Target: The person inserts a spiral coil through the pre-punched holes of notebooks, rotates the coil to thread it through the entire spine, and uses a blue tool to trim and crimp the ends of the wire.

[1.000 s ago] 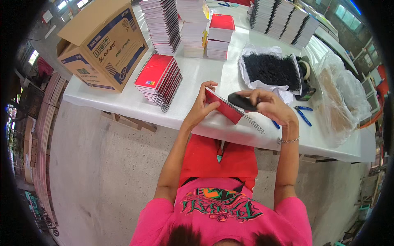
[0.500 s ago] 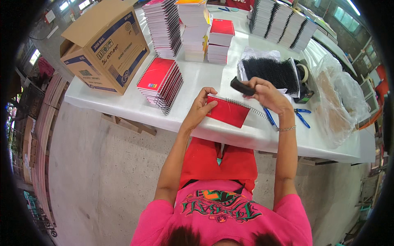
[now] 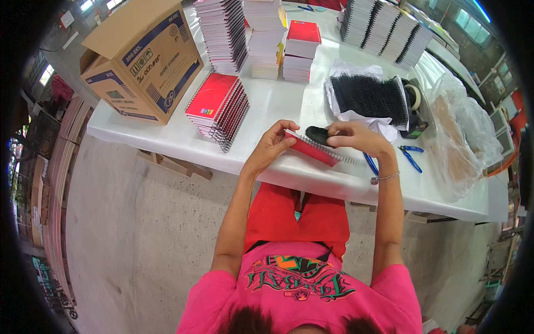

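My left hand (image 3: 271, 143) pinches a small red notebook (image 3: 315, 152) by its left end, thumb on the cover, just above the table's near edge. A thin wire spiral (image 3: 351, 161) runs along the notebook's upper edge and sticks out past its right end. Closed around a dark, rounded black object (image 3: 316, 134), my right hand (image 3: 355, 137) holds it against or right over the spiral edge. What kind of object it is cannot be made out. Left of my hands stands a stack of red spiral notebooks (image 3: 216, 96), coils hanging at its side.
The white-covered table (image 3: 261, 100) also bears a cardboard box (image 3: 142, 72), tall notebook stacks (image 3: 384, 36) at the back, a pile of black coils (image 3: 368, 99), a tape roll (image 3: 412, 96), blue-handled pliers (image 3: 410, 158), another blue-handled tool (image 3: 370, 162) by my right wrist, and clear plastic (image 3: 461, 139).
My right hand has brought the black object down and left onto or close over the spiral edge. The notebook has tilted, so its cover shows narrower. My left hand keeps its hold.
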Demonstrator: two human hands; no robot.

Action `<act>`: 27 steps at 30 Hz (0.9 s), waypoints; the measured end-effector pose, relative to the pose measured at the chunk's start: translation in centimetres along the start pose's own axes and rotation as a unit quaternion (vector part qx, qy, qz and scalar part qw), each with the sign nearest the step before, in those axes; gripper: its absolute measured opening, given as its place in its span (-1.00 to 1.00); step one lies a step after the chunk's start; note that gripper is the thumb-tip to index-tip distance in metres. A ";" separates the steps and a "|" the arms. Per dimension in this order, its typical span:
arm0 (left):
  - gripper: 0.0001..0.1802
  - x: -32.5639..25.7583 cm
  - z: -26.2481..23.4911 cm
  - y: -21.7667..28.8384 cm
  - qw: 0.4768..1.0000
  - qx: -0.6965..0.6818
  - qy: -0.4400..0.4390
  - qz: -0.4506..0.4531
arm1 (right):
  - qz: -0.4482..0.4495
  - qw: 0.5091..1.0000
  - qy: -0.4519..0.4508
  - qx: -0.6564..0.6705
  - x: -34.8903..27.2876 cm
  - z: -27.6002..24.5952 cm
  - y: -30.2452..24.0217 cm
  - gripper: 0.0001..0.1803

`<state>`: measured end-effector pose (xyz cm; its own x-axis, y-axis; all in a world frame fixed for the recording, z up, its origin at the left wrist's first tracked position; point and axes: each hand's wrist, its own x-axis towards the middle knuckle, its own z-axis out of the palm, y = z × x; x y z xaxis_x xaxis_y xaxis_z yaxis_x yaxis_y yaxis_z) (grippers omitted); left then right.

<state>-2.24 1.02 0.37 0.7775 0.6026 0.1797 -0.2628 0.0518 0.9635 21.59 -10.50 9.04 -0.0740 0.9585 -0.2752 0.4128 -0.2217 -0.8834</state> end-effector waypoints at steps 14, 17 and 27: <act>-0.54 0.3 0.6 0.2 0.999 0.041 0.015 0.018 | -0.027 0.983 0.101 -0.148 2.3 0.9 1.2 -0.63; -0.44 0.2 0.1 0.7 0.999 0.032 0.006 -0.009 | -0.039 0.994 0.103 -0.018 2.6 1.4 1.0 -0.61; -0.53 0.1 0.1 0.2 0.996 0.080 0.017 0.017 | -0.038 0.988 0.153 0.007 1.7 2.6 1.7 -0.52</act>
<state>-2.14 1.00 0.59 0.7491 0.6286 0.2088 -0.1919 -0.0957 0.9767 19.84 -9.67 6.07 0.1736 0.9813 -0.0825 0.4046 -0.1475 -0.9025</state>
